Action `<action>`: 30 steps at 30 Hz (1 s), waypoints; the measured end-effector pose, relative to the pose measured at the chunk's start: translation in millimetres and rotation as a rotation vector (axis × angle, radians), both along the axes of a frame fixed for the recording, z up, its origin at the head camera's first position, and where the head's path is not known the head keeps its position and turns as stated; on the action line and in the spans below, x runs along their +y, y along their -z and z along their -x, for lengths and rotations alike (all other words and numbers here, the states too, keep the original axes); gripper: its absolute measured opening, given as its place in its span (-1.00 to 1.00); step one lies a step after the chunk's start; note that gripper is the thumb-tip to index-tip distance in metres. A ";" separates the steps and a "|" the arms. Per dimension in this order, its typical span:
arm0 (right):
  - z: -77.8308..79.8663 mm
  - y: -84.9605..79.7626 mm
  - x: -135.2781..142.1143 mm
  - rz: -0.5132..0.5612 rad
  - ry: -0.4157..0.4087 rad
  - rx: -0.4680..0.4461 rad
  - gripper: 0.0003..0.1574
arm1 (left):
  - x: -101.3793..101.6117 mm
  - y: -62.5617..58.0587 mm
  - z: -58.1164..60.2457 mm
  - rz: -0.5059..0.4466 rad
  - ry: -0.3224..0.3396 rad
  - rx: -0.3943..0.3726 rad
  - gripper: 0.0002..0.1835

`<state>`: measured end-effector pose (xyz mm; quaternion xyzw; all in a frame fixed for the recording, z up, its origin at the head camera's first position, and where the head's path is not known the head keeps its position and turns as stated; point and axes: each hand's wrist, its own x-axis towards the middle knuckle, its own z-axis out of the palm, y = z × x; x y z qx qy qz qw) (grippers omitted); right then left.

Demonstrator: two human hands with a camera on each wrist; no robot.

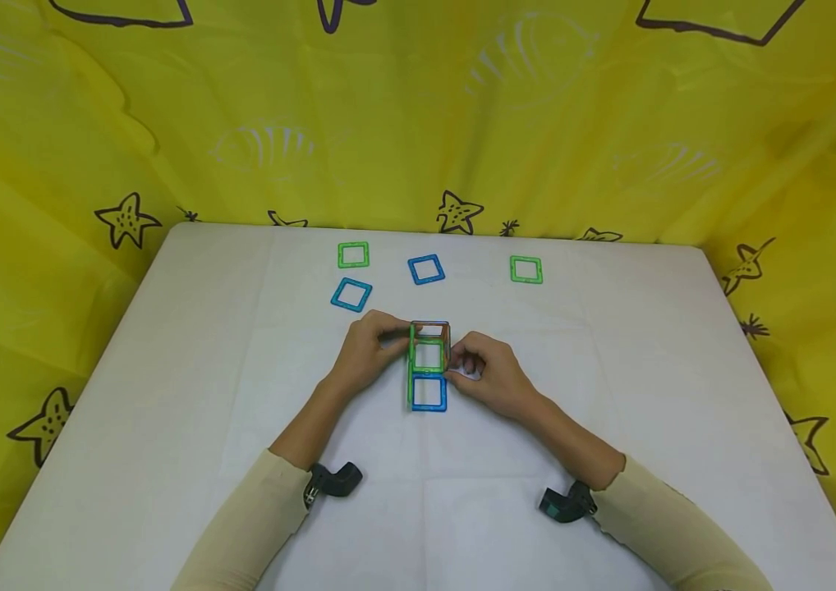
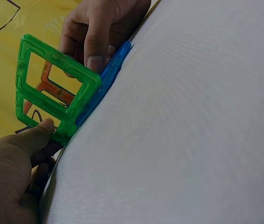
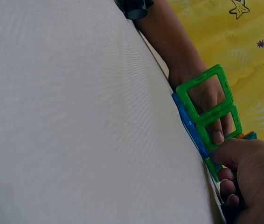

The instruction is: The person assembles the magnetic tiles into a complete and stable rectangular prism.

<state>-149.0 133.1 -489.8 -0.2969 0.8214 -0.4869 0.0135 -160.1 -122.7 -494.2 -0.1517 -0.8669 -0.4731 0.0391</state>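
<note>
A small structure of square magnetic tiles stands mid-table, with a green tile (image 1: 429, 371) and an orange tile (image 2: 57, 92) in its back part. In front, a blue tile (image 1: 429, 408) lies flat on the table, with an upright green tile (image 2: 83, 77) along its left edge. My left hand (image 1: 369, 353) grips the structure's left side near the back, its thumb against a green frame. At the right side, my right hand (image 1: 490, 371) pinches the structure near the joint with the blue tile; its other fingers are curled and partly hidden.
Behind the structure lie loose tiles: a green square (image 1: 354, 265), a light-blue square (image 1: 346, 307), a blue square (image 1: 429, 281) and another green square (image 1: 526, 281) farther right. The white table (image 1: 130, 410) ends at a yellow patterned curtain (image 1: 388, 98).
</note>
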 end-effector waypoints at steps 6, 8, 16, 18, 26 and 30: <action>-0.4 -0.9 0.1 -0.005 0.002 -0.013 -0.78 | 0.0 0.1 0.0 0.001 -0.005 -0.011 -0.77; -0.7 -1.0 0.0 -0.011 0.004 -0.017 -0.78 | 0.0 0.4 -0.1 -0.001 -0.008 -0.015 -0.77; -1.9 -3.1 -1.0 -0.020 0.011 -0.026 -0.67 | 0.0 0.5 -0.4 0.010 -0.011 -0.008 -0.76; -1.8 -3.4 -1.0 -0.019 0.010 -0.038 -0.62 | -0.2 0.0 -0.5 0.011 -0.010 -0.007 -0.76; -0.7 -4.3 0.3 0.054 0.002 -0.064 -0.46 | -0.6 -0.2 -0.4 0.011 -0.010 -0.007 -0.77; -0.2 -3.5 2.6 0.141 0.038 -0.013 -0.63 | -0.4 0.3 -0.2 0.002 -0.008 -0.015 -0.77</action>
